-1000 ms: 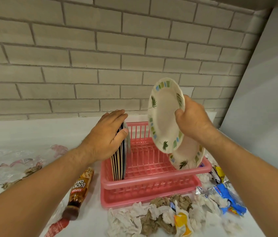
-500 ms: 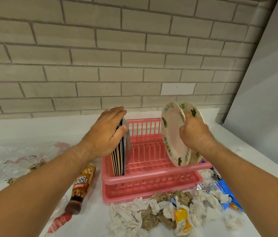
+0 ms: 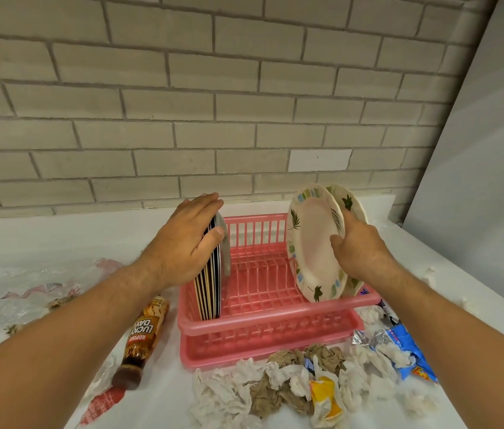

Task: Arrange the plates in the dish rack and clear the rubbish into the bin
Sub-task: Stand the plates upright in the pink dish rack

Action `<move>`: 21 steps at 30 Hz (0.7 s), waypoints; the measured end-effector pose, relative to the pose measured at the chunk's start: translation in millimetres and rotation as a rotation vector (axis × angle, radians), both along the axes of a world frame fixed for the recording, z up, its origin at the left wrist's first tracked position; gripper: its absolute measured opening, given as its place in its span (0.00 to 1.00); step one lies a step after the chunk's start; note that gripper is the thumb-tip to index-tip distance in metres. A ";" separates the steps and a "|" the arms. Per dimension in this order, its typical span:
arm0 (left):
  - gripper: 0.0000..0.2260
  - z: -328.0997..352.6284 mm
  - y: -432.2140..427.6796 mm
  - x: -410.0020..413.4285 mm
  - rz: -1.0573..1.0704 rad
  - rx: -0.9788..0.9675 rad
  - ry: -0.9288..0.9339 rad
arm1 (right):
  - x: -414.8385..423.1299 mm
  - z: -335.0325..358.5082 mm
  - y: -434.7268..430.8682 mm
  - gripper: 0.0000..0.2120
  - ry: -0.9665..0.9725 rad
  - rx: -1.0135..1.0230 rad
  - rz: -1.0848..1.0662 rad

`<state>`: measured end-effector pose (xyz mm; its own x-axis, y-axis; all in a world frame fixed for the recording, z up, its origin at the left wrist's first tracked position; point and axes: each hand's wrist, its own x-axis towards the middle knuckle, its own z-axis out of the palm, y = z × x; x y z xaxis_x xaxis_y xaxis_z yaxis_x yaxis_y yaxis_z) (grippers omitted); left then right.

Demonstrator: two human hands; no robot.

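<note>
Brick wall behind, and we've lowered the leaf-pattern plate into the pink dish rack, right hand still gripping it; left hand steadies the dark plates. Rubbish remains on the worktop.

White counter: pink dish rack, bottle, crumpled rubbish.

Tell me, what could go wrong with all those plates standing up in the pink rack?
The striped plates stand on edge with only the left hand steadying them; they might topple if it lets go. The two leaf-patterned plates lean at the dish rack's right end under the right hand, and could slide or knock together. Crumpled tissues crowd the rack's front.
</note>
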<state>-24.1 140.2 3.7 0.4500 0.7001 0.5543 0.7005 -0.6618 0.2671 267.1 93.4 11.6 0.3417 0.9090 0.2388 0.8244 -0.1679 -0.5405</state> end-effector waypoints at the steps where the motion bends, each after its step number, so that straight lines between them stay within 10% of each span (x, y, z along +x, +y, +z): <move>1: 0.26 0.2 -0.2 0.3 0.001 -0.003 0.000 | 0.0 -2.4 -1.1 0.30 -0.002 0.023 0.012; 21: 0.27 -2.4 1.6 -1.6 -0.022 -0.018 -0.051 | 0.7 -4.6 -25.9 0.25 -0.178 -0.065 -0.068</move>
<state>-25.6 141.8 1.3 0.4368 0.7006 0.5643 0.6708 -0.6716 0.3145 267.9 67.5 7.0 0.3608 0.9005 0.2426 0.8915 -0.2566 -0.3733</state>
